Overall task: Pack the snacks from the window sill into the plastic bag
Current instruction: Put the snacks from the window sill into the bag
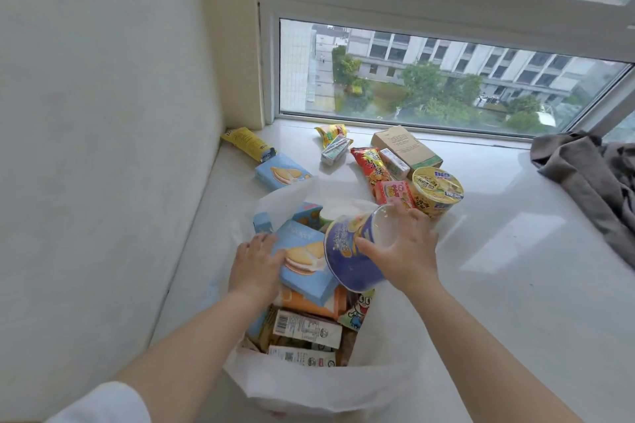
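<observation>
A white plastic bag (309, 385) stands open on the window sill (498, 251), filled with several boxes and packets. My left hand (256, 264) grips a light blue biscuit box (305, 261) lying on top of the bag's contents. My right hand (402, 251) holds a blue noodle cup (347, 254) tilted on its side over the bag's mouth. Beyond the bag lie a second blue biscuit box (280, 171), a yellow packet (248, 143), a yellow noodle cup (437, 192), a red snack packet (372, 166), a pink packet (395, 194) and a brown box (405, 146).
A grey cloth (591, 178) is heaped at the right end of the sill. The wall (103, 148) closes the left side and the window pane (446, 86) the back. Two small cartons (336, 149) (394, 163) and a yellow wrapper (330, 131) lie near the glass.
</observation>
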### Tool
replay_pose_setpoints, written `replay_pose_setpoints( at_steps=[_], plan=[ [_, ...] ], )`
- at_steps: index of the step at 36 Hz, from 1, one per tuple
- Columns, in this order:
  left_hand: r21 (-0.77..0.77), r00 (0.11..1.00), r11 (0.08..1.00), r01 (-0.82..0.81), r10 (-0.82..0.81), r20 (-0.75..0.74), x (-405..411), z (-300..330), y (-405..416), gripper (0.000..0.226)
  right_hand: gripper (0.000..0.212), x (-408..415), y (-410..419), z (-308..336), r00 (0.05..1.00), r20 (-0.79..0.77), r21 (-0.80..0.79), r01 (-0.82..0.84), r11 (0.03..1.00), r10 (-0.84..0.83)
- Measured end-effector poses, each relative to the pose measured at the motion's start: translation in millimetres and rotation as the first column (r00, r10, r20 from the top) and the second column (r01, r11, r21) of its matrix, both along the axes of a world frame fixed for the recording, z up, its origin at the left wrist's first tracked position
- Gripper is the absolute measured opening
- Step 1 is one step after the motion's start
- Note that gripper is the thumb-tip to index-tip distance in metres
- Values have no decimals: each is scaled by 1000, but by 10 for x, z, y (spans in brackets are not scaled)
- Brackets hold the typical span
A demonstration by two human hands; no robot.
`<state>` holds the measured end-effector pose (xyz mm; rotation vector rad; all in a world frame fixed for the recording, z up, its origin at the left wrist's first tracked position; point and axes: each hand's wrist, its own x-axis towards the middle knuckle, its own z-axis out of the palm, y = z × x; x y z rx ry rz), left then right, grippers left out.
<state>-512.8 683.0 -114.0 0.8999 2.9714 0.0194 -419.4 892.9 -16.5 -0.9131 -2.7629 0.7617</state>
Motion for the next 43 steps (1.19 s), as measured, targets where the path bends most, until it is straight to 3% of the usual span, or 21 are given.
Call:
replay_pose_setpoints(
  at_steps=[2,6,9,11,13,16,18,21,25,31,35,38,43],
  plan=[
    [-11,995,995,-104,104,-15,-32,-58,-112,59,94,-21,-61,64,998,-43,30,-34,999,35],
    [-182,972,960,-211,226,65,-120,-71,-261,82,94,-80,-199,213,990,-82,-37,-114,993,110],
    [-125,948,955,-269,286,142,-167,-41,-336,59,96,-141,-344,241,982,-101,-87,-171,981,162],
    [48,909,929,-367,347,231,-214,-46,-417,30,95,-193,-453,218,975,-103,-149,-212,966,198],
    [323,832,788,-524,392,393,-262,7,-502,22,91,-234,-573,178,967,-97,-205,-249,946,233],
    [635,750,400,-661,343,566,-347,160,-638,25,94,-268,-758,122,953,-63,-235,-303,924,297],
    [713,736,202,-672,295,610,-405,270,-745,23,97,-272,-892,96,934,-31,-193,-355,914,357],
    [742,727,52,-669,254,638,-487,391,-884,22,100,-278,-1096,65,877,36,-26,-478,878,478],
    [763,733,-139,-632,212,646,-556,573,-927,30,93,-345,-1348,-68,772,210,150,-632,760,600],
    [762,732,-147,-630,215,646,-595,634,-862,19,86,-426,-1618,-281,588,362,257,-809,529,723],
    [723,697,-143,-676,196,690,-614,572,-897,16,78,-510,-1573,-268,579,356,264,-815,515,734],
    [729,706,-138,-671,185,684,-629,589,-932,13,61,-493,-1475,-254,548,369,219,-836,503,750],
    [734,710,-71,-676,207,673,-565,608,-908,10,50,-433,-1407,-318,629,358,120,-764,634,690]
  ],
)
